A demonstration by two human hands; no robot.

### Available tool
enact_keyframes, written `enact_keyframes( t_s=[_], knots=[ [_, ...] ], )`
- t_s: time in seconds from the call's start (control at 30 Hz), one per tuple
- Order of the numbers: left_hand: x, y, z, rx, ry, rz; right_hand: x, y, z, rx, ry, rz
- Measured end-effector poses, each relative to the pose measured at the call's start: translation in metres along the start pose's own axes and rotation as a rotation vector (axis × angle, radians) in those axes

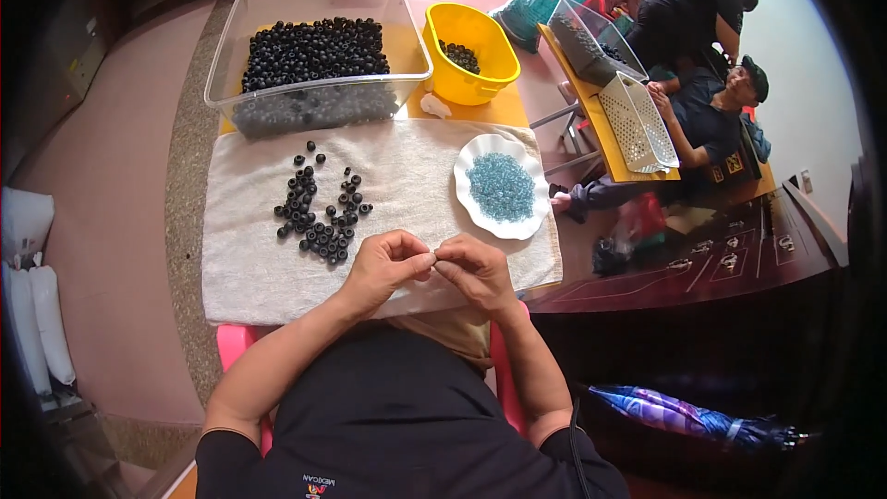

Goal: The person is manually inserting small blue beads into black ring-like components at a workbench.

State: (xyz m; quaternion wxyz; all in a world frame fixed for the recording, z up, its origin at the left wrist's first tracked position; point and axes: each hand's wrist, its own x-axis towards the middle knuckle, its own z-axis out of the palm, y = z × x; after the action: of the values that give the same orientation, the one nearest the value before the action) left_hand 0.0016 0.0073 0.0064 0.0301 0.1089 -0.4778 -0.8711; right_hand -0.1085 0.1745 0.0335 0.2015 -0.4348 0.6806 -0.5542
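Observation:
Over the near edge of a pale cloth [245, 282], my left hand [379, 268] and my right hand [478, 274] meet fingertip to fingertip. Both are closed in a pinch, and whatever sits between the fingers is too small and covered to name. Beyond my left hand lies a loose group of round black beads [325, 238], some showing holes. Right of my hands, a white plate with a wavy rim [465, 208] bears a heap of small, clear blue beads or glass bits [501, 187].
Behind the cloth stand a large clear plastic bin [218, 83] of black beads and a yellow tub [499, 85] with dark pieces inside. A crumpled white scrap [435, 106] lies by the tub. People sit at another table [605, 134] on the right, near a white perforated basket [637, 125]. A folded umbrella [674, 414] lies lower right.

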Motion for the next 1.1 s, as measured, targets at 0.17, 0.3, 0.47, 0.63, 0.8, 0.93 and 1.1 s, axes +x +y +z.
enact_keyframes(
  t_s=[0.17,0.3,0.47,0.63,0.8,0.93,1.1],
  knots=[
    [0.0,0.0,-0.001,0.004,-0.011,-0.018,-0.001,0.002,-0.001,0.04,-0.029,0.062],
    [0.0,-0.002,-0.002,-0.003,-0.035,0.023,0.001,-0.004,0.001,0.219,-0.015,0.239],
    [0.001,-0.003,-0.001,-0.076,-0.002,0.004,0.011,-0.005,-0.01,0.077,0.025,0.191],
    [0.002,-0.005,-0.002,-0.095,0.026,0.007,0.057,-0.028,-0.046,-0.055,0.301,0.16],
    [0.002,-0.005,-0.002,-0.117,0.031,-0.013,0.121,-0.044,-0.078,-0.095,0.542,-0.064],
    [0.0,-0.006,-0.004,-0.088,0.026,-0.005,0.177,-0.049,-0.097,-0.252,0.614,-0.237],
    [0.004,-0.005,0.0,-0.105,0.014,-0.009,0.228,-0.022,-0.13,-0.542,0.669,-0.22]
  ],
)
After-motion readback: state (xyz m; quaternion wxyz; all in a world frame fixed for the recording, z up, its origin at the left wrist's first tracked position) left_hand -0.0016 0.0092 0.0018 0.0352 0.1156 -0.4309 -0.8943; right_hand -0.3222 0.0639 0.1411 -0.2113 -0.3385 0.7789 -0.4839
